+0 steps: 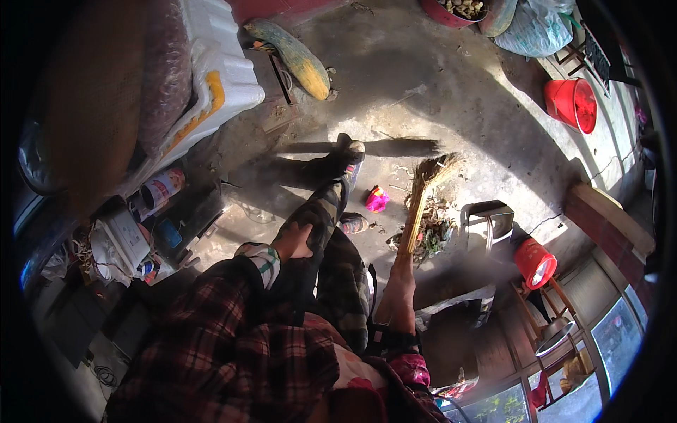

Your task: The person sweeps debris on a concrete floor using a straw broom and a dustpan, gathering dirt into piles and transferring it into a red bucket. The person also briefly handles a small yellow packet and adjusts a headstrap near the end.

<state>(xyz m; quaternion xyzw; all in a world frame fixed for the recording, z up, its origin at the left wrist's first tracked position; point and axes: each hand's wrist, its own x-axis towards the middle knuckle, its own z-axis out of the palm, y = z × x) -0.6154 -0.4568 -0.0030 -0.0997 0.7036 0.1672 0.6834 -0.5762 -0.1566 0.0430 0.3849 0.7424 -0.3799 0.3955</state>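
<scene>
My right hand (400, 285) is closed around the lower end of a straw broom (418, 206), whose bristles reach away from me to the concrete floor. Beside and partly under the broom lies a heap of dry leaves and plant scraps (436, 230). A crumpled pink piece of litter (377, 200) sits left of the broom, near my shoes. My left hand (296, 240) rests on my leg in camouflage trousers (322, 211) and holds nothing. To the right of the heap stands a metal dustpan-like container (491, 219) with an upright handle.
A white foam box (227, 79) and a long squash (296, 58) stand at upper left. Red buckets (568, 103) and a wooden beam or bench (608, 219) are on the right. A low dark table (185, 227) is at left; a plastic bag (537, 29) lies at the back.
</scene>
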